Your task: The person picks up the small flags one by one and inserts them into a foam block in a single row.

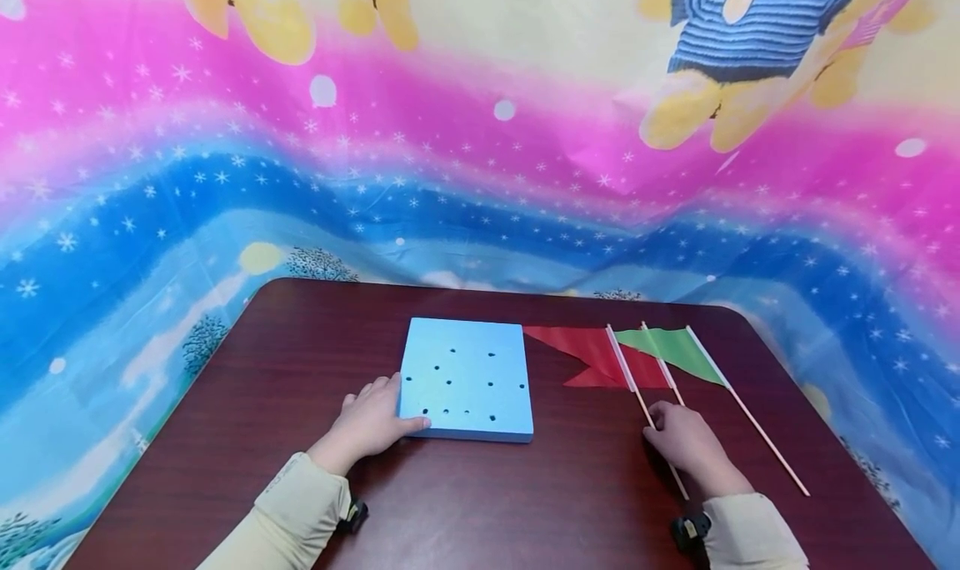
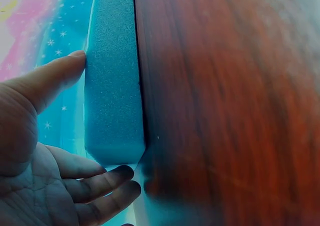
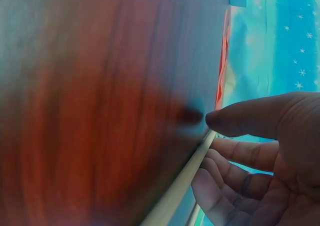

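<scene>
A light blue foam block (image 1: pixel 480 403) with several small holes lies flat on the table. My left hand (image 1: pixel 367 420) rests against its front left corner, thumb on the front edge and loosely extended fingers along the left side. To the right lie three flags on thin wooden sticks. My right hand (image 1: pixel 686 441) pinches the stick of the leftmost red flag (image 1: pixel 577 345) between thumb and fingers; the stick (image 3: pixel 182 191) runs between them in the right wrist view. Another red flag (image 1: pixel 648 366) is partly covered, its lower stick hidden behind that hand. The green flag (image 1: pixel 678 349) lies farthest right.
The dark brown wooden table (image 1: pixel 300 345) has rounded far corners. Behind and beside it hangs a colourful printed cloth (image 1: pixel 450 153) with snowflakes and cartoon figures. Both sleeves (image 1: pixel 292 503) are cream, with a small dark camera (image 1: pixel 690 530) at each wrist.
</scene>
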The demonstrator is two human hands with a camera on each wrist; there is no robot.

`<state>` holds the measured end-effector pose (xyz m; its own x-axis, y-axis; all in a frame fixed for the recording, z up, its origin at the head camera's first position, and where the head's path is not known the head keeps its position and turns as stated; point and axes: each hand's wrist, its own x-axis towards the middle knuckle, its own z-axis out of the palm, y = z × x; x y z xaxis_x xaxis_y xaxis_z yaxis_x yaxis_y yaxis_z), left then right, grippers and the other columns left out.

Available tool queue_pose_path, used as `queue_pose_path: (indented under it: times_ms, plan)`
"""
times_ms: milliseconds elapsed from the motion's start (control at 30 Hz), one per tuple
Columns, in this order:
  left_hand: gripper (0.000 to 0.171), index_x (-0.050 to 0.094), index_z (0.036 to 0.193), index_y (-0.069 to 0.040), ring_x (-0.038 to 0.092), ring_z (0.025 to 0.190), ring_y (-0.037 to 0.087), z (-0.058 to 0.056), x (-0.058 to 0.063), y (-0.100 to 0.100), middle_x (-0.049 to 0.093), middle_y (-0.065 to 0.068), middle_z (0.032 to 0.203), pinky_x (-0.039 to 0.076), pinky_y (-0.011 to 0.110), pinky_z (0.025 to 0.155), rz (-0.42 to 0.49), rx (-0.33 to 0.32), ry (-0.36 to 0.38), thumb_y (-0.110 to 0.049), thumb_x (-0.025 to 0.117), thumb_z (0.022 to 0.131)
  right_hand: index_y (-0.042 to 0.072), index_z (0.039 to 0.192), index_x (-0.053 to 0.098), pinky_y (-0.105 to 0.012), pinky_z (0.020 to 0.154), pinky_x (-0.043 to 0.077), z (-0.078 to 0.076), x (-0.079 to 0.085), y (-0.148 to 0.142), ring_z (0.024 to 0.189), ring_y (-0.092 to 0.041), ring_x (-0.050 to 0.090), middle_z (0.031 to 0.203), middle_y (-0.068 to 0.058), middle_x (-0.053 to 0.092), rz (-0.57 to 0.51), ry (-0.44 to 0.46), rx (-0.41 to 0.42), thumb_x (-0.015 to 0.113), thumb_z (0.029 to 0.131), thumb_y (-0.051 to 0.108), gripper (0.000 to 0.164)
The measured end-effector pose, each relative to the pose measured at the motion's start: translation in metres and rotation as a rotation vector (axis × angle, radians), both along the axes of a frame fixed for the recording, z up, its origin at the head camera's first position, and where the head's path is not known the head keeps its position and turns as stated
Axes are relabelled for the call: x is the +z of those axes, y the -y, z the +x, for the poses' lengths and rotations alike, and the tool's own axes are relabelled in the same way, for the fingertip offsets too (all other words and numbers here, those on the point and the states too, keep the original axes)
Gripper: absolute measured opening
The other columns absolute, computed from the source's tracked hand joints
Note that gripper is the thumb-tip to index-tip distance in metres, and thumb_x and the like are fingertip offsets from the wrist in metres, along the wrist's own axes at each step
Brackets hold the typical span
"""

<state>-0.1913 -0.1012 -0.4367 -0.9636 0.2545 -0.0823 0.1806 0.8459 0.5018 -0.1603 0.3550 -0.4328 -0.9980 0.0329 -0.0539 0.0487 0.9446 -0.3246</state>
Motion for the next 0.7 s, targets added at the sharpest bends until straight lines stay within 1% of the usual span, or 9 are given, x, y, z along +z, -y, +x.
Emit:
queue_pose_path:
  times_ms: [200,367,533,700]
  plan:
    - [0.097,0.037,0.153,0.012,0.037,0.142,0.048,-0.0001,-0.0002,0.0008,0.042,0.032,0.153,0.027,0.071,0.108,0.011,-0.007,0.009,-0.049,0.077,0.09,-0.007,0.108,0.065,-0.045,0.07,0.052,0.0011,-0.0008,-0.0002,0.071,-0.022,0.056,0.082,-0.007,0.063,-0.007,0.006,-0.014,0.07,0.089,0.005,0.023]
    - [0.097,0.036,0.155,0.011,0.035,0.143,0.049,-0.0016,-0.0014,0.0006,0.041,0.032,0.154,0.026,0.071,0.109,0.026,0.001,0.021,-0.047,0.078,0.09,-0.009,0.108,0.065,-0.049,0.073,0.053,0.0,0.0001,-0.0002,0.073,-0.024,0.058,0.084,-0.009,0.064,0.004,0.002,-0.003,0.069,0.089,0.004,0.023]
    - [0.096,0.035,0.154,0.012,0.034,0.144,0.05,-0.0019,-0.003,0.0005,0.041,0.033,0.153,0.026,0.07,0.11,0.032,0.005,0.026,-0.045,0.078,0.09,-0.008,0.109,0.066,-0.046,0.07,0.053,-0.0001,0.0007,0.0006,0.07,-0.022,0.057,0.081,-0.007,0.063,0.0,0.023,-0.012,0.067,0.09,0.003,0.022]
    - [0.095,0.038,0.153,0.012,0.037,0.142,0.049,-0.0006,-0.0022,0.0007,0.043,0.033,0.152,0.028,0.07,0.107,0.018,0.001,0.005,-0.046,0.078,0.089,-0.007,0.109,0.065,-0.044,0.068,0.053,0.0,0.0011,0.0009,0.067,-0.021,0.056,0.078,-0.006,0.061,-0.017,0.034,-0.033,0.066,0.09,0.002,0.021]
